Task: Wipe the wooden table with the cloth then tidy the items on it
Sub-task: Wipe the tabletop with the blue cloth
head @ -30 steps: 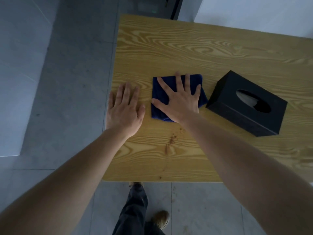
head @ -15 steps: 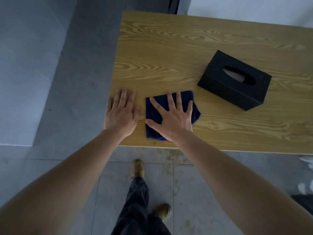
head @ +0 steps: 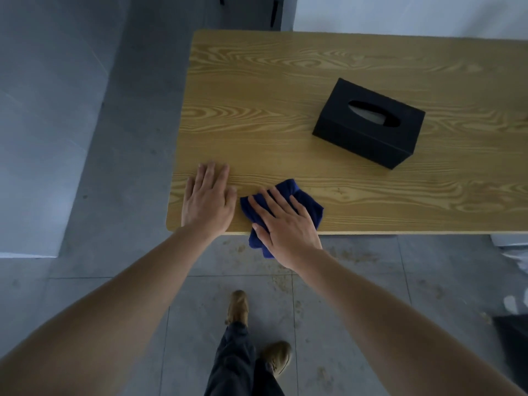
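Cloth pressed under right hand at table bottom edge, part overhanging; fingers straight, spread. Left hand laid flat beside, fingers together. Box upper right.

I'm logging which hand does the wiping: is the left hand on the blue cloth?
No, the left hand lies flat on the bare table beside the cloth, which only the right hand presses.
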